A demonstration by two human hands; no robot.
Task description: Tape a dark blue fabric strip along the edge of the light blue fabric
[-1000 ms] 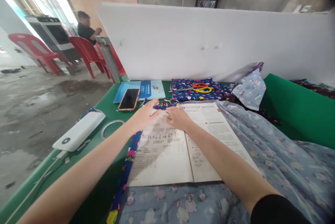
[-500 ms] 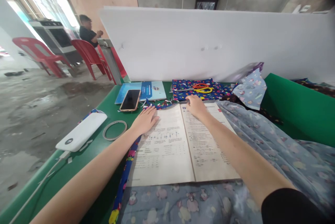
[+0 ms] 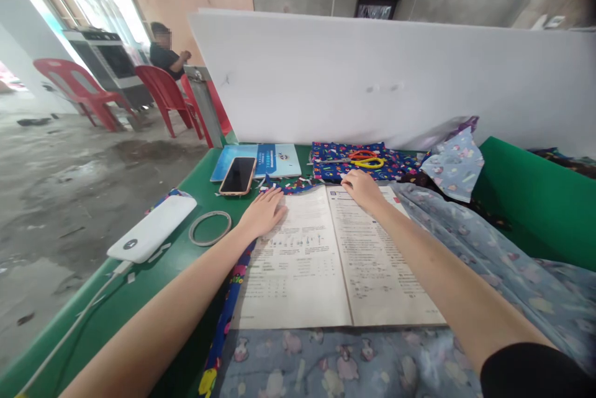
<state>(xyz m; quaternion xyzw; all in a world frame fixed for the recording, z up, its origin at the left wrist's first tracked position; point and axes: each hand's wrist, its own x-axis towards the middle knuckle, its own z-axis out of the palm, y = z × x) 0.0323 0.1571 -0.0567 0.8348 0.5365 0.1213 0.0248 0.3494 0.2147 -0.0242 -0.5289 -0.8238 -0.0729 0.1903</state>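
An open book (image 3: 302, 286) with printed pages lies on grey-blue patterned fabric (image 3: 298, 361). My left hand (image 3: 264, 212) rests flat on the upper left corner of the left page, fingers stretched out. At the top of the right page is my right hand (image 3: 365, 192), its fingers curled together near the page's upper edge. Whatever those fingertips may pinch is too small to make out. Just beyond my right hand, scissors with yellow handles (image 3: 369, 163) and orange-handled scissors (image 3: 362, 154) lie on folded dark blue printed fabric (image 3: 326, 151).
Left on the green table (image 3: 153, 298) are a phone (image 3: 238, 175), a blue booklet (image 3: 279, 161), a grey ring (image 3: 191, 233) and a white power bank (image 3: 153, 230) with a cable. A white board (image 3: 316, 75) stands behind. Farther back, a person (image 3: 165, 59) sits near red chairs (image 3: 162, 94).
The view has shifted slightly, so things sit a little farther right. My right hand has slid a bit rightward along the page's top edge. My left hand stays flat on the book.
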